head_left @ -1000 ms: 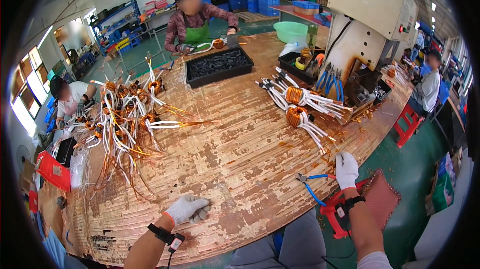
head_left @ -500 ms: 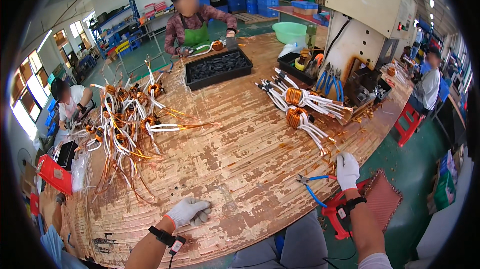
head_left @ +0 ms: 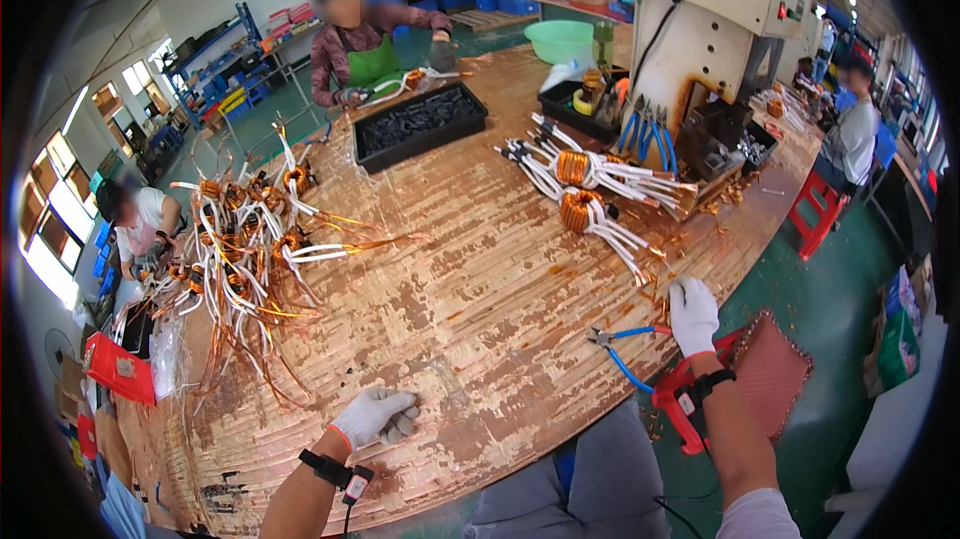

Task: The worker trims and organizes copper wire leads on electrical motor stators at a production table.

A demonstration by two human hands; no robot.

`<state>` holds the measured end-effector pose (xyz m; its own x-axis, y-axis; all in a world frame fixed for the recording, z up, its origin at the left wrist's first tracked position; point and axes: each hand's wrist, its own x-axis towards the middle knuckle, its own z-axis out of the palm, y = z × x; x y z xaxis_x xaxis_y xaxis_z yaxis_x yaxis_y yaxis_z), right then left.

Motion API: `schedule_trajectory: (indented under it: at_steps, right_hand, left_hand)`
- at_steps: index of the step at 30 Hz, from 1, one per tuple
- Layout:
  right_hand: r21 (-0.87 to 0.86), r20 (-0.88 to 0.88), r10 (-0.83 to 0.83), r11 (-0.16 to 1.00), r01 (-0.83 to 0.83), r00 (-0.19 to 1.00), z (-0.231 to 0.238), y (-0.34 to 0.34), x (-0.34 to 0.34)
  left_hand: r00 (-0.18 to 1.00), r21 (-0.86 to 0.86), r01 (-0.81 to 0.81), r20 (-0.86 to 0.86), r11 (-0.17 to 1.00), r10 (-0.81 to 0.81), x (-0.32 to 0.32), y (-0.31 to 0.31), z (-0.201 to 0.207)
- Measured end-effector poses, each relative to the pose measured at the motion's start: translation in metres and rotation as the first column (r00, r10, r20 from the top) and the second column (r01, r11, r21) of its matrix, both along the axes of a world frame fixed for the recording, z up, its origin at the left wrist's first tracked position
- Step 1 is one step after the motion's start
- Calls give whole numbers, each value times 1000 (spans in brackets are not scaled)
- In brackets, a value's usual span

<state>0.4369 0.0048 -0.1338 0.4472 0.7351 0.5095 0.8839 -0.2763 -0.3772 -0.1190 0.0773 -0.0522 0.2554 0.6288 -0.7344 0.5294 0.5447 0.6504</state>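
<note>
My gloved left hand is at the tabletop, fingers curled; my right hand, also curled, is just beside the blue-handled pliers. Whether either grips anything, I cannot tell. The red bin bears an unreadable pale label.

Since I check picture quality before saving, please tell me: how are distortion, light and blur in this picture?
Head view: corners black, windows at left lean and glare white; head view: the opposite person's head is blurred; head view: the pliers by the right hand look fairly sharp.
</note>
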Motion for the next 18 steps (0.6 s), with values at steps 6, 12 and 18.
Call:
schedule_trajectory:
  at_steps: [6, 12, 18]
  right_hand:
    - [-3, -33, -1, 1000, 1, 999, 2, 3, 2]
    - [-38, -50, -24, 999, 22, 998, 8, 3, -3]
    - [-7, -38, -9, 1000, 9, 999, 5, 2, -1]
  left_hand:
    - [1000, -25, -1, -2, 1000, 1, 1, 3, 0]
    - [1000, -1, -21, 5, 1000, 21, 1, 4, -1]
    - [1000, 3, -21, -2, 1000, 21, 2, 3, 2]
